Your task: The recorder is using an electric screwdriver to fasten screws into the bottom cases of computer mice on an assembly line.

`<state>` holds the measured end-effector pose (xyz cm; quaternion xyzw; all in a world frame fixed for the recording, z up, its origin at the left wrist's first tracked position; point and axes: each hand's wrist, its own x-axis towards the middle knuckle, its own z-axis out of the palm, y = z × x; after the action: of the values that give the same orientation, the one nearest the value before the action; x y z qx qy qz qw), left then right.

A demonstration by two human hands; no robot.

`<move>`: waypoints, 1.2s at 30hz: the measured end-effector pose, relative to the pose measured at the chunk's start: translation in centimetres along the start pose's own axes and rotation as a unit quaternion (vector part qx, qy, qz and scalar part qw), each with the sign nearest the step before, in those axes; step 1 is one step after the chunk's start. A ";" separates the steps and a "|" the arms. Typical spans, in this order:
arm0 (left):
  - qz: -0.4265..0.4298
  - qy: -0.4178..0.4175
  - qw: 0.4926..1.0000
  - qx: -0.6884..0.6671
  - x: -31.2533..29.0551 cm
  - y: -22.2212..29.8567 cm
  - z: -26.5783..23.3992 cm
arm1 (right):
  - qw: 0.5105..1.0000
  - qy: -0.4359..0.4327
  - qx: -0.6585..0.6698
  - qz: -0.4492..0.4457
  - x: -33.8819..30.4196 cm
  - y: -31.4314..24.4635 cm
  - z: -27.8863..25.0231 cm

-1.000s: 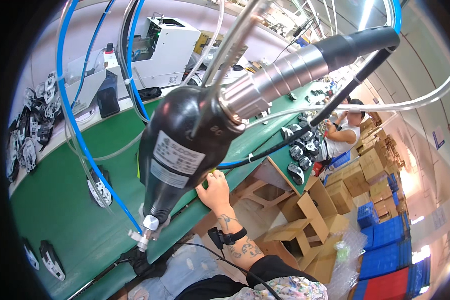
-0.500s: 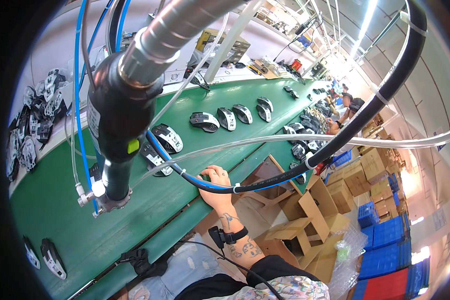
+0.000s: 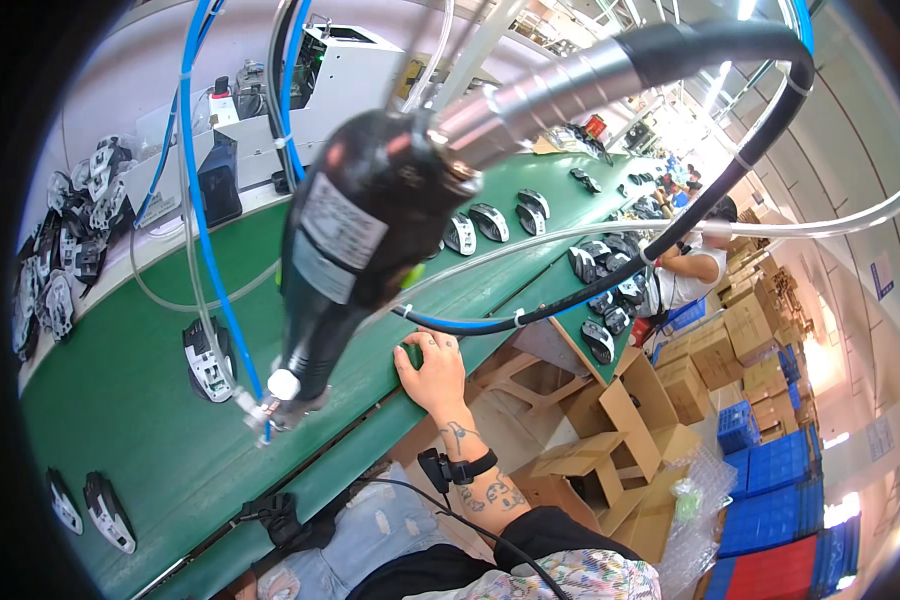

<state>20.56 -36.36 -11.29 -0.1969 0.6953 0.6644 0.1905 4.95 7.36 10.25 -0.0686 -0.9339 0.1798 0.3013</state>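
My right hand (image 3: 433,372) lies palm down on the front edge of the green conveyor belt (image 3: 170,460), thumb apart from the bent fingers, with nothing seen in it. A black strap with a small device (image 3: 457,468) circles its wrist. My left hand is out of view. Left of the right hand hangs a black power screwdriver (image 3: 340,250) on a ribbed metal arm, with no hand seen on it. Beside its tip a black-and-white computer mouse (image 3: 208,362) lies on the belt. More mice (image 3: 487,222) lie farther along, some possibly hidden behind the tool.
Two mouse parts (image 3: 108,512) lie at the near left. Grey and black shells (image 3: 55,285) are heaped at the far left. Hoses and a black cable (image 3: 715,180) loop across. Open cardboard boxes (image 3: 620,430) and blue crates (image 3: 770,510) stand right. A co-worker (image 3: 695,265) sits farther along.
The hanging screwdriver has swung right, uncovering the mouse at its left and covering others on the belt. My right hand stays at the belt edge, its thumb slightly farther out. The co-worker has shifted.
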 end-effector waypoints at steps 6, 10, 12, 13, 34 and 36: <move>0.015 0.001 0.999 -0.042 2.1 -0.6 1.0 | 1.000 -0.003 0.002 0.012 -0.3 0.8 -0.2; 0.021 0.013 0.997 -0.073 3.3 -1.6 1.3 | 1.000 0.003 0.004 -0.001 0.0 0.7 -0.5; 0.020 0.035 0.995 -0.092 3.2 -2.7 0.3 | 1.000 -0.025 0.013 -0.006 -0.3 1.5 0.9; 0.015 0.058 0.993 -0.102 2.2 -3.8 -0.9 | 0.999 -0.028 -0.008 -0.033 -0.5 0.9 1.5; -0.317 -0.099 0.913 -0.238 -6.9 -12.9 -2.8 | 0.974 -0.173 -0.009 -0.145 0.2 3.8 0.8; -0.307 -0.108 0.913 -0.245 -8.5 -13.0 -0.7 | 0.979 -0.117 -0.083 -0.143 -0.5 3.9 1.8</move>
<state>34.66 -37.38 -17.82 -0.3684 0.3915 0.7397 0.4048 4.36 10.36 7.14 0.0620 -0.9747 0.0633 0.2054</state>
